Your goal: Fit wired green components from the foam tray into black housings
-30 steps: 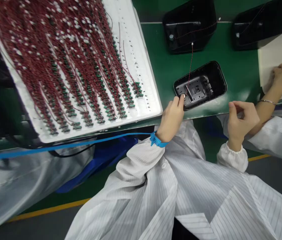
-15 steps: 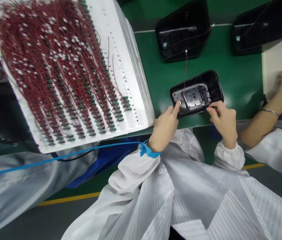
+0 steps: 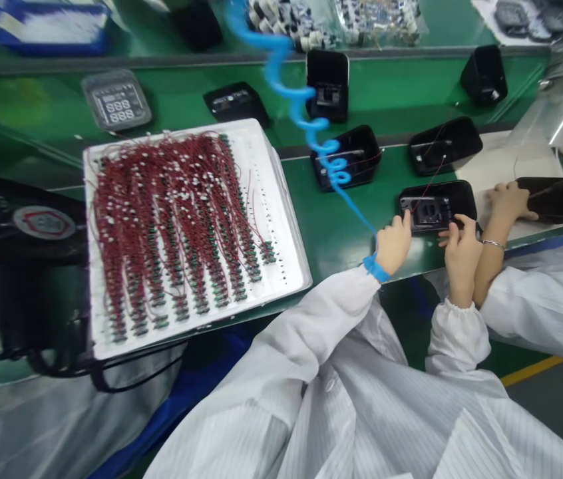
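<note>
A black housing (image 3: 462,194) lies with its hollow side up near the table's front edge. My left hand (image 3: 394,247), with a blue wrist strap, is at its left end; the index fingertip reaches inside the rim and the other fingers are bent at the outside. A thin red wire (image 3: 434,178) rises from beside that fingertip to a small white connector. My right hand (image 3: 462,251) touches the housing's near right side, its fingers apart. What lies under my left fingertip is hidden.
To the left, a white foam tray (image 3: 289,266) bears many red-wired green boards. Behind are other black housings (image 3: 369,143), and a coiled blue cord (image 3: 306,120) hangs across. Close on the right, another person's hand (image 3: 508,203) touches a dark housing (image 3: 556,199).
The view has shifted and now takes in the back shelf. My left index finger remains at the housing's left end. My right hand's fingers, pinched at the near right edge before, are now more spread.
</note>
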A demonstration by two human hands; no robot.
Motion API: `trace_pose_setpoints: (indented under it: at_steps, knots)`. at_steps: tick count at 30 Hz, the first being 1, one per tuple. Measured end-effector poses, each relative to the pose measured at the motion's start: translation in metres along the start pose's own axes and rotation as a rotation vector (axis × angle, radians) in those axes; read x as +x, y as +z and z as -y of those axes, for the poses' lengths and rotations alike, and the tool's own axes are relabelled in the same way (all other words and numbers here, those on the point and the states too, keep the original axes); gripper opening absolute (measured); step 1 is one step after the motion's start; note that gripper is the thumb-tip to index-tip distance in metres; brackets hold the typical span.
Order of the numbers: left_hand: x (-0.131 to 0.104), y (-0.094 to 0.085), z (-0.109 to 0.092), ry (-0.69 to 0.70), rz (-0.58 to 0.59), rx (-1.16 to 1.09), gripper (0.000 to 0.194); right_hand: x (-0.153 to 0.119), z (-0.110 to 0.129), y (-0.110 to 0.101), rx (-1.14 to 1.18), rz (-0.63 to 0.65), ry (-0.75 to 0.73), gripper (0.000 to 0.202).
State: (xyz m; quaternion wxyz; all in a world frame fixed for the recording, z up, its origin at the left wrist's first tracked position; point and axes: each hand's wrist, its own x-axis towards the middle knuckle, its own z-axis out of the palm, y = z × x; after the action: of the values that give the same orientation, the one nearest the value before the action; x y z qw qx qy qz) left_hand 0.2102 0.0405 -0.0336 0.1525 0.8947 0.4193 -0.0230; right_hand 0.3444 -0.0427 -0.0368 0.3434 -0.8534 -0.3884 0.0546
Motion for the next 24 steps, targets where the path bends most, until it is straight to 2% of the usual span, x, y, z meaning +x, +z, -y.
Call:
trace_pose_setpoints:
  at_steps: [2,4,6,8,9,11,13,14,15,17,19,22,24]
  knots:
    - [0.009,0.000,-0.008,-0.006,-0.029,-0.015,0.063,-0.002,0.004,0.003,0.020,-0.063,-0.016,0.044]
    - [0.005,0.000,-0.012,-0.012,-0.063,-0.020,0.069,-0.008,0.012,0.007,0.043,-0.098,-0.031,0.046]
    - [-0.015,-0.003,-0.011,0.008,-0.101,-0.011,0.072,-0.016,0.021,0.009,0.073,-0.096,-0.053,0.045]
    - [-0.050,-0.010,0.001,0.068,-0.173,0.007,0.071,-0.022,0.030,0.013,0.100,-0.047,-0.095,0.044]
    - [-0.072,-0.016,0.012,0.100,-0.239,0.015,0.069,-0.024,0.035,0.014,0.111,-0.009,-0.120,0.043]
    - [-0.117,-0.029,0.047,0.122,-0.411,0.010,0.065,-0.023,0.046,0.017,0.131,0.056,-0.165,0.042]
    - [-0.157,-0.040,0.094,-0.022,-0.605,0.013,0.056,-0.018,0.061,0.019,0.153,0.093,-0.210,0.041]
    - [-0.171,-0.045,0.119,-0.151,-0.648,0.038,0.053,-0.012,0.070,0.021,0.164,0.102,-0.239,0.040]
    - [-0.182,-0.047,0.144,-0.288,-0.654,0.067,0.052,-0.004,0.082,0.023,0.173,0.110,-0.277,0.038]
    - [-0.192,-0.048,0.184,-0.483,-0.584,0.107,0.050,0.020,0.110,0.033,0.188,0.137,-0.374,0.035]
    - [-0.190,-0.043,0.205,-0.525,-0.521,0.111,0.043,0.055,0.146,0.052,0.189,0.175,-0.482,0.031]
    - [-0.183,-0.037,0.208,-0.453,-0.554,0.081,0.026,0.118,0.206,0.096,0.085,0.208,-0.591,0.024]
    - [-0.180,-0.034,0.201,-0.434,-0.601,0.062,0.018,0.155,0.244,0.128,-0.075,0.226,-0.566,0.025]
